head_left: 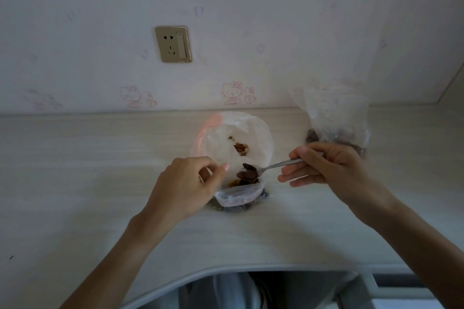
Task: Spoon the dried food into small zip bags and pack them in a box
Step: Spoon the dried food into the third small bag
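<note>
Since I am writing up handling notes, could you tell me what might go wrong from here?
The spoon is heaped with dried food, so pieces could fall onto the desk beside the small zip bag. Only the left hand holds that bag open; its mouth may sag shut or tip.

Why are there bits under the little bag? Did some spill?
Probably. A few dark pieces lie on the table beside the small zip bag, outside it. The spoon in the right hand is heaped, so bits may have tumbled off.
</note>
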Demonstrator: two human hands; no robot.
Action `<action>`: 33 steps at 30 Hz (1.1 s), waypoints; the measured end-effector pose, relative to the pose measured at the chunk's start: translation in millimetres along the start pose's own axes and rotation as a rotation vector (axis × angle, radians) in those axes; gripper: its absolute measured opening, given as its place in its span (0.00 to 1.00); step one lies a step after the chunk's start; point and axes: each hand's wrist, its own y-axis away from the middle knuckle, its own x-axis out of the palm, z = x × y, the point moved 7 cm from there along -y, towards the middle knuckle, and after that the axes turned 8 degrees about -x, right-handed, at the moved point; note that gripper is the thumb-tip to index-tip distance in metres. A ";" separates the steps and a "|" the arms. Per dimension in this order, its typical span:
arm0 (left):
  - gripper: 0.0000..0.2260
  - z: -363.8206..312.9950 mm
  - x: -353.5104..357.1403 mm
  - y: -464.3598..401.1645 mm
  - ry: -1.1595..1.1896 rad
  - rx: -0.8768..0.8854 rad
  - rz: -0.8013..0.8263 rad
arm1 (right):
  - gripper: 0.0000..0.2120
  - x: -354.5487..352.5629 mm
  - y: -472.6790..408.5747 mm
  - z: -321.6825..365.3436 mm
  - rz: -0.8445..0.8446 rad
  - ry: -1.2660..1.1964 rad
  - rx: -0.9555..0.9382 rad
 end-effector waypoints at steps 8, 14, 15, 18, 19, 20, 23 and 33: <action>0.08 -3.4 13.2 -1.1 0.388 -0.006 0.116 | 0.16 26.9 28.9 53.0 0.255 0.975 -0.658; 0.08 -0.5 11.0 -1.6 0.376 -0.032 0.118 | 0.16 32.7 39.3 69.7 0.273 1.062 -0.834; 0.09 -0.4 9.4 -1.6 0.360 -0.032 0.111 | 0.15 29.0 37.0 69.1 0.243 1.013 -0.810; 0.12 1.7 1.7 -4.5 0.341 -0.036 0.074 | 0.14 13.6 20.8 52.3 0.140 0.698 -0.579; 0.12 3.1 -1.9 -7.0 0.342 -0.039 0.042 | 0.13 9.5 15.2 44.3 0.108 0.559 -0.492; 0.12 5.2 -7.1 -10.1 0.340 -0.042 -0.016 | 0.13 5.8 9.8 36.6 0.068 0.423 -0.413; 0.13 11.2 -25.5 -22.5 0.282 -0.065 -0.288 | 0.14 -5.6 -4.7 14.7 -0.082 0.133 -0.197; 0.48 23.6 26.6 -95.6 0.036 -0.397 -0.018 | 0.08 -4.9 -48.8 -30.0 -0.309 0.438 -0.159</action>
